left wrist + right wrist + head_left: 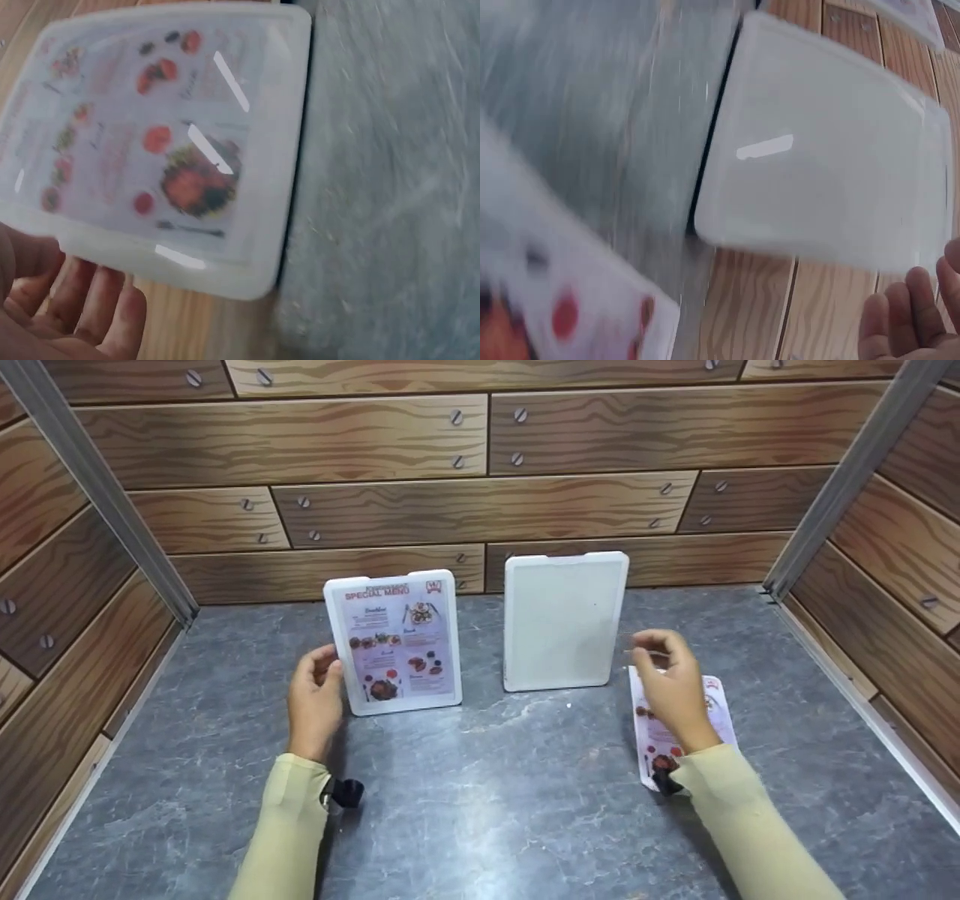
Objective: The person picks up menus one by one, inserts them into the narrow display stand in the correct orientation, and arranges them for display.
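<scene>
Curves left hand (313, 701) at menu stand (395, 649), perhaps steadying; cannot confirm grip. Poises right hand (675, 686), loose, empty, over menu card (657, 731).

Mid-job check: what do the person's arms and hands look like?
The left sleeve and right sleeve are plain, long and pale yellow-green, ending at the wrists. The left hand and right hand wear no gloves. A small black device sits at the left wrist; another black piece, partly hidden, at the right.
</scene>
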The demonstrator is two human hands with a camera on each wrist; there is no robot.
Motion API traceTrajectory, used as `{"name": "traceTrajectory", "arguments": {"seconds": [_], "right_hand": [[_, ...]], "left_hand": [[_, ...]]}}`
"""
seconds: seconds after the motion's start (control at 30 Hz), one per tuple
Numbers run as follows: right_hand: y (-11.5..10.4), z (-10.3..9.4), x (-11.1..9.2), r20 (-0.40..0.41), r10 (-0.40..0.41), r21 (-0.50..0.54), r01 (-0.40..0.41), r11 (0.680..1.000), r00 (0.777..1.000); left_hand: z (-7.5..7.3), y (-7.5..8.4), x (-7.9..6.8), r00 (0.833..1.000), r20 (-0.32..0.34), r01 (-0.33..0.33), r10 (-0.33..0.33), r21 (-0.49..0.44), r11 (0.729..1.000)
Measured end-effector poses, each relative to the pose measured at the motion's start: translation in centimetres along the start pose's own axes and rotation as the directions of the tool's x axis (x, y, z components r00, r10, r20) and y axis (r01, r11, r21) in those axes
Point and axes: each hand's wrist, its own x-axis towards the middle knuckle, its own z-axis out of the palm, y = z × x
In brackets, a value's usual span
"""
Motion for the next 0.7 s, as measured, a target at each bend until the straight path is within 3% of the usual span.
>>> {"name": "traceTrajectory", "arguments": {"seconds": [0.27,0.57,0.7], "right_hand": [[3.7,-2.7,0.8,0.057,0.109,-0.122,-0.101,0.987,0.992],[4.7,-3.0,0.7,0.185,0.228,-0.207,-0.189,0.96,0.956],[4.8,-2.9,0.6,0.205,0.255,-0.208,-0.212,0.955,0.945]], "left_hand": [[0.1,-1.0,1.0,0.998,-0.001,0.063,-0.064,-0.021,0.998],[0.2,1.8,-0.1,0.998,0.028,0.049,-0.048,-0.039,0.998],[0.2,0.9,0.4,0.998,0.025,0.06,-0.059,-0.037,0.998]]}}
